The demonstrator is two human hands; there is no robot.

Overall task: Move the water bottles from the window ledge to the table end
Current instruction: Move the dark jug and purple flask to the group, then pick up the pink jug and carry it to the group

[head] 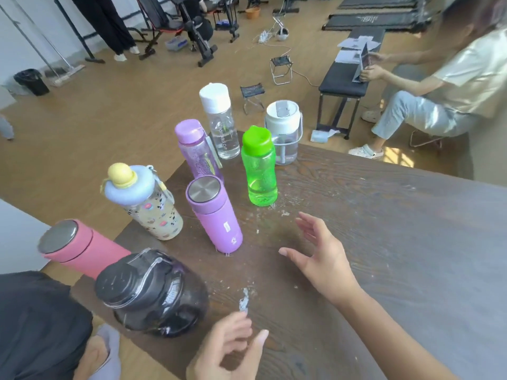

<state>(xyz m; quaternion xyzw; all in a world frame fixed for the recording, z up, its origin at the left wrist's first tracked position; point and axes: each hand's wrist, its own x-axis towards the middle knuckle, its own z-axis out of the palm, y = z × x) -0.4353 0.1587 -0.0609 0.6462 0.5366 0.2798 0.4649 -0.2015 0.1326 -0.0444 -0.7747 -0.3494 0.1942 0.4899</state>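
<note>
The dark, scuffed wooden counter point(384, 242) fills the lower right of the head view, and eight water bottles stand clustered at its narrow end, none of them held. Largest is the squat, smoky black plastic jug with a clear carry handle point(153, 294), nearest the camera; beyond it stands the clear jug with a white lid and grey bail handle point(284, 133) at the far edge. Then come the tall clear bottle with a white cap point(222, 122), the translucent green bottle with a bright green cap point(259, 168), the translucent purple bottle with a lilac cap point(196, 149), the matte purple flask with a steel lid point(215, 212), the pink flask with a steel lid point(79, 250) at the left edge, and the patterned clear bottle with a pale blue ring lid and yellow knob point(148, 204). The right hand point(321, 256) hovers over bare wood just beside the purple flask, fingers spread and holding nothing. The left hand point(230, 349) is low in view, loosely curled and empty, touching no bottle. No window ledge shows, so I cannot tell whether any bottles remain there; judging by the full cluster already standing, the task looks well advanced or nearly finished.
</note>
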